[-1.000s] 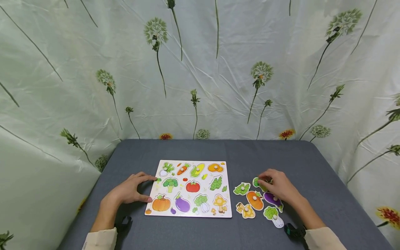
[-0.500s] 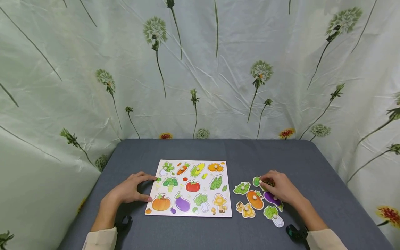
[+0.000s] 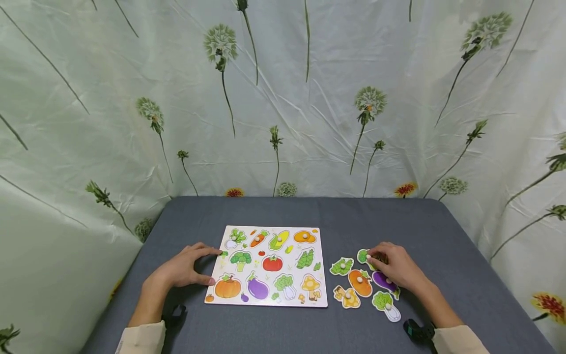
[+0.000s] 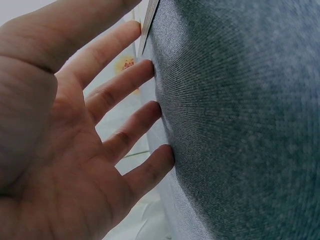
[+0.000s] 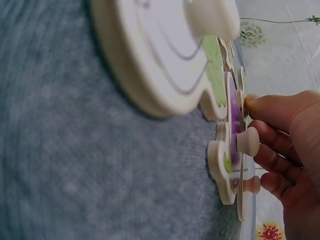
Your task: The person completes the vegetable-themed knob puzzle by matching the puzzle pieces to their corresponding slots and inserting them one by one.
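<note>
The white vegetable puzzle board (image 3: 278, 280) lies flat on the table. My left hand (image 3: 183, 265) is spread beside its left edge, with thumb and index fingertip at that edge; in the left wrist view the other fingers (image 4: 132, 142) reach toward the cloth. On the right, my right hand (image 3: 393, 263) pinches the broccoli puzzle piece (image 3: 362, 256), partly hidden under the fingers. Around it lie the green peapod-like piece (image 3: 342, 267), pumpkin piece (image 3: 360, 284), eggplant piece (image 3: 382, 280), mushroom piece (image 3: 348, 298) and cabbage piece (image 3: 386, 306). A pale knob (image 5: 248, 141) stands on the eggplant.
Radish (image 3: 236, 239), carrot (image 3: 259, 239) and corn (image 3: 279, 240) with knobs sit in the board's back row. Grey cloth covers the table (image 3: 265, 329). Behind it hangs a pale curtain (image 3: 309, 123) with a dandelion print.
My right hand has shifted very slightly down and its fingers have closed in on the broccoli piece. The left hand and the board stay in place.
</note>
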Demonstrator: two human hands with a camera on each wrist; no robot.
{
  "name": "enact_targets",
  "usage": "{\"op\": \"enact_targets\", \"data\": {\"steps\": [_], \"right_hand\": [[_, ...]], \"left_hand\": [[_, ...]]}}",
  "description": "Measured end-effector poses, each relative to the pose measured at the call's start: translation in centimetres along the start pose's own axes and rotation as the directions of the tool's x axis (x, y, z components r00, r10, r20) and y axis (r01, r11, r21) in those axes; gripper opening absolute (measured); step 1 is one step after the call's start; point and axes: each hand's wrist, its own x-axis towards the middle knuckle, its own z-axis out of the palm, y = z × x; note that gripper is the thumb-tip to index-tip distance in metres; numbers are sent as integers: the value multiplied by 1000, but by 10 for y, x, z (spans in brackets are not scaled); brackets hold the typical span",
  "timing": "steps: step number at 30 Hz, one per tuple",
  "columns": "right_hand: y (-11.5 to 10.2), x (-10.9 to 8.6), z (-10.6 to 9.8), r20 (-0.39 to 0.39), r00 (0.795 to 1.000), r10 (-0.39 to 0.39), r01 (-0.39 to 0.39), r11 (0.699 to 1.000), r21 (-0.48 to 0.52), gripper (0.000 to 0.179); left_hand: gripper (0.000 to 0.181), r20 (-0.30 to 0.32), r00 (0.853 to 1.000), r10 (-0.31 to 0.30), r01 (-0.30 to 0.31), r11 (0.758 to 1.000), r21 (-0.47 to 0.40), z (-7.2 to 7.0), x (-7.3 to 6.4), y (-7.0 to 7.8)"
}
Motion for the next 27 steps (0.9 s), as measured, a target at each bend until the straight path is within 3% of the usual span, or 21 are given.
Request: {"op": "enact_targets", "data": {"steps": [15, 27], "right_hand": [[-3, 4, -1, 0, 1000, 18, -18, 1000, -12, 11], [-33, 25, 3, -18, 1000, 10, -8, 997, 75, 10]], "left_hand": [[82, -2, 1000, 25, -25, 1000, -14, 2, 1, -1], [82, 1, 1000, 16, -16, 1000, 2, 1, 2, -3]]}}
